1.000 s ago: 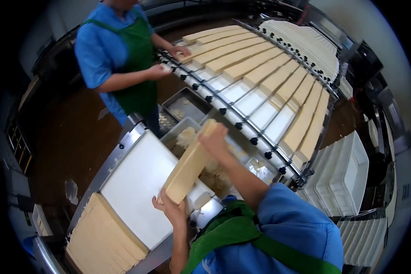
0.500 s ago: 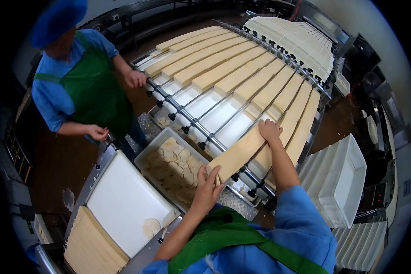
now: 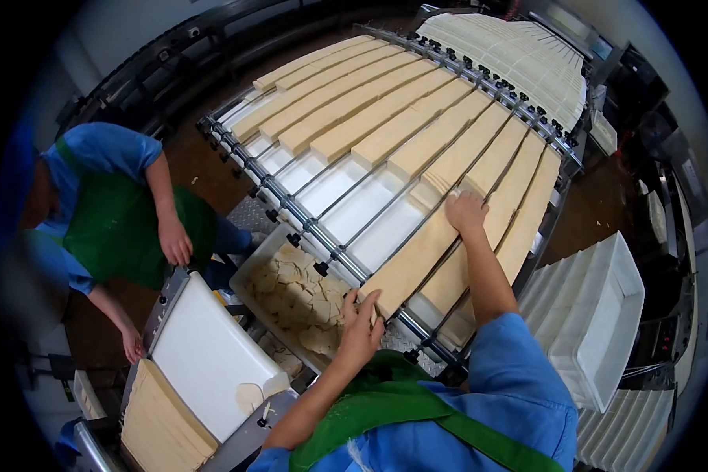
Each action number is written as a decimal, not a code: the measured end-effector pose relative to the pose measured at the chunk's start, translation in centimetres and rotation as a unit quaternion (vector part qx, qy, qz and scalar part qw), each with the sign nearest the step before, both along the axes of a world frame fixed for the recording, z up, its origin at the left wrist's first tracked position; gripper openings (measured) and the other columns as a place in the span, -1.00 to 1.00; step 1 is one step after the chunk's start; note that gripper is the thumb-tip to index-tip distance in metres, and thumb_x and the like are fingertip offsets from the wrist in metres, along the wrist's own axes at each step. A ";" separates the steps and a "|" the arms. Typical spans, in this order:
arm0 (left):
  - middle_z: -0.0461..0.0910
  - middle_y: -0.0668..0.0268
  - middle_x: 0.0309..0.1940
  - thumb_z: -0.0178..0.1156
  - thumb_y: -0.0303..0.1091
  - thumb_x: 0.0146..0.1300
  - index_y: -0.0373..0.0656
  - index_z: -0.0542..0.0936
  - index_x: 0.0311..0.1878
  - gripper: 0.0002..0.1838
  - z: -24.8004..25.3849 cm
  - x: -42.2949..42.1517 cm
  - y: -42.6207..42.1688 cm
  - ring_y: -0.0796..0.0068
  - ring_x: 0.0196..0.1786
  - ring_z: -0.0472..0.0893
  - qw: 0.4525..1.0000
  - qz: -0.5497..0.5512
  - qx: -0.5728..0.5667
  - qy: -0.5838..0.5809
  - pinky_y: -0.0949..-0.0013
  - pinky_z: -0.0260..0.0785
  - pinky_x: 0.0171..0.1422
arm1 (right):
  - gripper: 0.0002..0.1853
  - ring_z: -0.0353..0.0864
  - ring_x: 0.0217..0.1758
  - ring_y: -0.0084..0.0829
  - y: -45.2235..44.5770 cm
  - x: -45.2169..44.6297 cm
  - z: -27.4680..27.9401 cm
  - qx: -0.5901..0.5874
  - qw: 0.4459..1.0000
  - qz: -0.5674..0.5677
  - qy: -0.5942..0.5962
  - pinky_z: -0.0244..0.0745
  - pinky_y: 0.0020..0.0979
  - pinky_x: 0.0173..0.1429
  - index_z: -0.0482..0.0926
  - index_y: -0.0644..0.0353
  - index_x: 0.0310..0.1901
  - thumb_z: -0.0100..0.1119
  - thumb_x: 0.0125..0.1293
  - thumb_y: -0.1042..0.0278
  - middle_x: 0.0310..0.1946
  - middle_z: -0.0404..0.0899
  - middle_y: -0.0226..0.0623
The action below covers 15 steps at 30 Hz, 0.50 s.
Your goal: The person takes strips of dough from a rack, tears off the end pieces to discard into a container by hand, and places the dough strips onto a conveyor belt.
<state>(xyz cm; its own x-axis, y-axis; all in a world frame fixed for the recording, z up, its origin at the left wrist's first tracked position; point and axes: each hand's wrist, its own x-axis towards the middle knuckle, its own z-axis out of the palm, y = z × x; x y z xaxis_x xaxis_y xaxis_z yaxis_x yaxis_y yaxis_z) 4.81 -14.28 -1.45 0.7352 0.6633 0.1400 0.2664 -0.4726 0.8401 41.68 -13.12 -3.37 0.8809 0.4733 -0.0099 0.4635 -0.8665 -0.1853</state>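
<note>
A long pale stack of thin sheets [image 3: 411,258] lies in a lane of the white conveyor [image 3: 374,230], between metal rods. My left hand [image 3: 360,324] grips its near end, fingers round the edge. At its far end, my right hand [image 3: 467,212] presses with fingers curled over the stack. Several similar long stacks [image 3: 401,118] fill the lanes to the left and beyond. Right of the held stack, another stack [image 3: 448,279] lies in the neighbouring lane, partly behind my right forearm.
A bin of broken sheet pieces [image 3: 291,291] is below the conveyor's edge. At the lower left, a white belt [image 3: 212,354] bears a wide block of sheets [image 3: 161,421]. A co-worker [image 3: 126,212] leans beside it. White crates [image 3: 586,322] are stacked at the right.
The held stack went from over the white belt into the conveyor lane, between the rods, with both my hands. The co-worker moved from the conveyor's side to lean over the white belt.
</note>
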 end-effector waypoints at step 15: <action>0.05 -0.17 0.29 0.05 -0.52 0.26 -0.04 0.26 0.34 -0.44 -1.8 6.4 1.6 -0.19 0.27 0.28 0.998 -0.032 -0.053 -0.016 0.20 0.26 0.27 | -0.38 0.19 0.33 -0.04 -1.0 -6.8 0.7 0.118 0.978 0.104 -0.139 0.02 0.15 0.29 0.27 0.21 0.29 0.04 0.30 0.01 0.29 0.23 -0.01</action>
